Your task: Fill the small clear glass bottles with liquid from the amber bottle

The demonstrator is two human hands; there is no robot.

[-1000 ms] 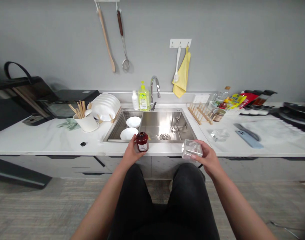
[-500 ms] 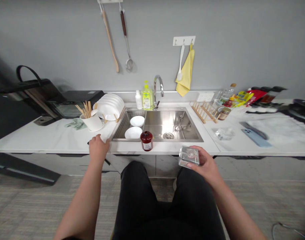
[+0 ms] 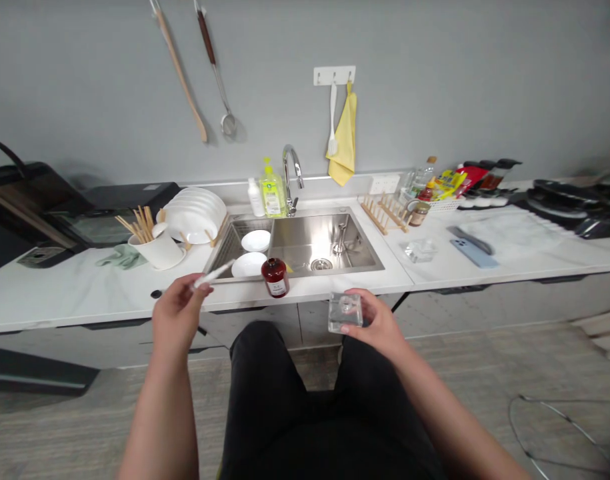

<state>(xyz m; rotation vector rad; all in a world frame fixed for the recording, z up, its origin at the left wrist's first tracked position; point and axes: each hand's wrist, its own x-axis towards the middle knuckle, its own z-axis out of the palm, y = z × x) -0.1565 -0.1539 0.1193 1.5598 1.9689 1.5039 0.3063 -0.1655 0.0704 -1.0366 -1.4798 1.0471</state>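
My left hand (image 3: pixel 179 310) is closed on a thin white stick (image 3: pixel 215 273), pinched between thumb and fingers and pointing right over the sink's left front corner; its exact kind is unclear. My right hand (image 3: pixel 377 323) grips a clear square glass container (image 3: pixel 345 313) by its right side, in front of the counter edge. A round mark or opening shows in the glass. Between the hands, a dark red bottle (image 3: pixel 275 279) with a white label stands upright at the sink's front rim. A small black round piece (image 3: pixel 156 294) lies on the counter beside my left hand.
The steel sink (image 3: pixel 379 260) has two white bowls (image 3: pixel 256 241) in its left part and a faucet (image 3: pixel 291 177) behind. Left are a white chopstick cup (image 3: pixel 159 252) and stacked plates (image 3: pixel 199 213). Right are a wooden rack (image 3: pixel 379 217), another clear item (image 3: pixel 419 251) and a blue phone (image 3: pixel 473 253).
My left hand has lifted off the counter, now with the white stick in it. The right hand still holds the glass container, now tilted differently. The whole view has shifted to the right.
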